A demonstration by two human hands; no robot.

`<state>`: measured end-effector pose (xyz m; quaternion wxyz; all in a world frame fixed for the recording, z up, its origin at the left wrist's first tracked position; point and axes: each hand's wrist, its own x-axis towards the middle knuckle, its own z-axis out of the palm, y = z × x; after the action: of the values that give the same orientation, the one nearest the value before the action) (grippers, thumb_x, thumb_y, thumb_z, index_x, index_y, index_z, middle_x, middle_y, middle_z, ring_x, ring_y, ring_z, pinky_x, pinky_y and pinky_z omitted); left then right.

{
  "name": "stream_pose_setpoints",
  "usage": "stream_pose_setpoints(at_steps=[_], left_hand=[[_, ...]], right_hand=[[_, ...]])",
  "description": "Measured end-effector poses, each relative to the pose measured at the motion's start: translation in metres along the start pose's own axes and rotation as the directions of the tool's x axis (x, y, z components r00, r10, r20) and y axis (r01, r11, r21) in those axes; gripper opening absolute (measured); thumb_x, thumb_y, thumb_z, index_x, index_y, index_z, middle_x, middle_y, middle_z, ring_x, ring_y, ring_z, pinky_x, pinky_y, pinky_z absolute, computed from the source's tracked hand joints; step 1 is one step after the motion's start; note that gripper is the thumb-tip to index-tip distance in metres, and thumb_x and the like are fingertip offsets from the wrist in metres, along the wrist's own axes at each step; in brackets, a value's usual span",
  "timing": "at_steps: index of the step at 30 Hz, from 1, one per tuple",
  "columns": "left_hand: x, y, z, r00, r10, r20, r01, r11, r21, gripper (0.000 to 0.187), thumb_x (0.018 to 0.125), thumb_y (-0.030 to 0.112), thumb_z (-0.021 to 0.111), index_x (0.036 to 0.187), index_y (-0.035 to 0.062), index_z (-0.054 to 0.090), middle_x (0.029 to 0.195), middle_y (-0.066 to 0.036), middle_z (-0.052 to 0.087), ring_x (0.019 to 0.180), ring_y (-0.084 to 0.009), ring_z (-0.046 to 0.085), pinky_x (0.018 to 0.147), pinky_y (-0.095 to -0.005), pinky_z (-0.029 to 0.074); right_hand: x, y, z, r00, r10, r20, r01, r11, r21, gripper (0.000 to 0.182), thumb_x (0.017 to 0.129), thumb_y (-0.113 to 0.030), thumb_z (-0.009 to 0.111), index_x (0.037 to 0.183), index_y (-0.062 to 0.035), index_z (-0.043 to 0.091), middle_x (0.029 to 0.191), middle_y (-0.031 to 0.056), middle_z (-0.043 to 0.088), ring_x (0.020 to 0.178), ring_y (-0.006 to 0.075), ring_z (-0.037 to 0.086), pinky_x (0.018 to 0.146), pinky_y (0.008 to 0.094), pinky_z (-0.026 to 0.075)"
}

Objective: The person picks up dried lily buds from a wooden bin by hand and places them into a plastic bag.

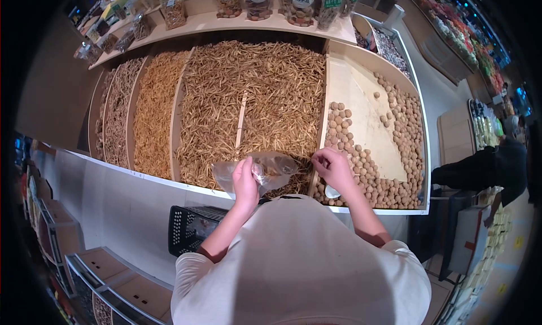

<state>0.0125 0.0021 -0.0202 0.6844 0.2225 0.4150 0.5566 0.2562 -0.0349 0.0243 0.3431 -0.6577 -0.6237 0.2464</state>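
Note:
My left hand (245,181) is closed on a clear plastic bag (275,170) at the front of the wide bin. Some of the bag spreads out on both sides of my fingers, over brown dried strips (254,71). My right hand (332,166) hovers by the wooden divider (324,127) on that bin's right side, fingertips pinched toward the strips. Whatever sits between those fingertips is too small to make out. Below my right wrist, a white scoop-like piece (332,192) lies among round tan nut-like balls (384,189).
Narrower bins of orange-yellow strips (158,110) and paler pieces (121,110) lie to the left. A wooden shelf (271,23) with packaged goods runs along the back. A black basket (195,226) is at the lower left. Another person (491,167) stands at the right.

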Motion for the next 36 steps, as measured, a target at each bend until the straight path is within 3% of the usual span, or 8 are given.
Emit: stream_pose_setpoints(at_steps=[2, 11, 17, 21, 23, 26, 31, 36], left_hand=[[-0.001, 0.001, -0.001, 1.000, -0.001, 0.015, 0.001, 1.000, 0.008, 0.024, 0.102, 0.018, 0.049, 0.078, 0.0133, 0.050, 0.066, 0.006, 0.046, 0.058, -0.0049, 0.044, 0.054, -0.0224, 0.036], [-0.004, 0.003, -0.007, 0.999, 0.014, 0.038, -0.014, 1.000, -0.024, 0.021, 0.101, 0.018, 0.049, 0.081, 0.0122, 0.052, 0.068, 0.005, 0.048, 0.060, -0.0052, 0.047, 0.056, -0.0227, 0.039], [-0.010, 0.005, 0.002, 0.997, 0.031, -0.075, -0.035, 0.998, -0.047, 0.023, 0.101, 0.019, 0.051, 0.079, 0.0124, 0.053, 0.063, 0.007, 0.047, 0.051, -0.0024, 0.040, 0.046, -0.0203, 0.030], [-0.009, 0.003, 0.004, 0.996, 0.022, -0.087, -0.023, 1.000, -0.006, 0.023, 0.101, 0.019, 0.051, 0.079, 0.0128, 0.052, 0.063, 0.007, 0.047, 0.051, -0.0024, 0.040, 0.046, -0.0206, 0.030], [-0.003, -0.006, -0.014, 1.000, 0.021, 0.004, -0.021, 1.000, -0.018, 0.020, 0.101, 0.020, 0.050, 0.084, 0.0110, 0.054, 0.068, 0.005, 0.051, 0.058, -0.0045, 0.047, 0.052, -0.0222, 0.037], [-0.003, -0.004, -0.013, 0.998, 0.026, 0.063, -0.025, 0.999, -0.029, 0.019, 0.101, 0.020, 0.049, 0.087, 0.0098, 0.055, 0.071, 0.003, 0.054, 0.062, -0.0061, 0.052, 0.056, -0.0235, 0.042], [-0.005, 0.001, -0.013, 0.999, 0.034, 0.008, -0.034, 0.998, -0.047, 0.019, 0.101, 0.020, 0.049, 0.086, 0.0105, 0.054, 0.070, 0.004, 0.052, 0.060, -0.0055, 0.049, 0.055, -0.0229, 0.039], [-0.003, 0.001, -0.017, 0.998, 0.054, 0.021, -0.053, 0.997, -0.056, 0.018, 0.101, 0.020, 0.049, 0.088, 0.0093, 0.056, 0.073, 0.003, 0.055, 0.064, -0.0058, 0.053, 0.059, -0.0231, 0.043]], right_hand=[[-0.001, -0.013, 0.004, 0.994, -0.061, 0.087, 0.052, 0.994, 0.098, 0.006, 0.082, -0.004, 0.067, 0.089, -0.0040, 0.066, 0.075, 0.0070, 0.058, 0.064, 0.0161, 0.057, 0.058, 0.0297, 0.046], [0.003, -0.022, 0.050, 0.906, -0.269, 0.328, 0.308, 0.949, -0.073, 0.018, 0.083, -0.009, 0.068, 0.101, -0.0072, 0.065, 0.088, 0.0104, 0.063, 0.079, 0.0291, 0.064, 0.069, 0.0376, 0.052], [0.025, -0.001, 0.037, 0.977, -0.213, -0.034, 0.214, 0.976, 0.035, 0.011, 0.083, -0.011, 0.068, 0.092, -0.0044, 0.067, 0.075, 0.0090, 0.060, 0.060, 0.0228, 0.057, 0.059, 0.0349, 0.049], [0.057, 0.039, 0.033, 0.996, -0.015, -0.082, 0.004, 0.990, -0.139, 0.014, 0.082, -0.014, 0.069, 0.090, -0.0028, 0.067, 0.070, 0.0090, 0.060, 0.061, 0.0231, 0.059, 0.059, 0.0350, 0.049], [0.073, 0.059, 0.039, 0.994, 0.084, -0.074, -0.096, 0.978, -0.186, 0.015, 0.081, -0.018, 0.068, 0.088, -0.0037, 0.068, 0.074, 0.0146, 0.065, 0.072, 0.0321, 0.065, 0.066, 0.0411, 0.052], [0.092, 0.076, 0.060, 0.990, 0.102, -0.096, -0.122, 0.964, -0.238, 0.016, 0.080, -0.017, 0.069, 0.088, -0.0032, 0.068, 0.068, 0.0110, 0.063, 0.064, 0.0252, 0.064, 0.062, 0.0359, 0.051], [0.116, 0.085, 0.090, 0.994, 0.090, -0.069, -0.105, 0.960, -0.260, 0.017, 0.077, -0.017, 0.066, 0.075, -0.0007, 0.069, 0.074, 0.0206, 0.067, 0.074, 0.0365, 0.068, 0.070, 0.0419, 0.055], [0.124, 0.090, 0.107, 0.984, 0.137, -0.114, -0.163, 0.953, -0.254, 0.018, 0.075, -0.018, 0.067, 0.073, -0.0004, 0.068, 0.074, 0.0218, 0.066, 0.074, 0.0370, 0.068, 0.070, 0.0430, 0.055]])
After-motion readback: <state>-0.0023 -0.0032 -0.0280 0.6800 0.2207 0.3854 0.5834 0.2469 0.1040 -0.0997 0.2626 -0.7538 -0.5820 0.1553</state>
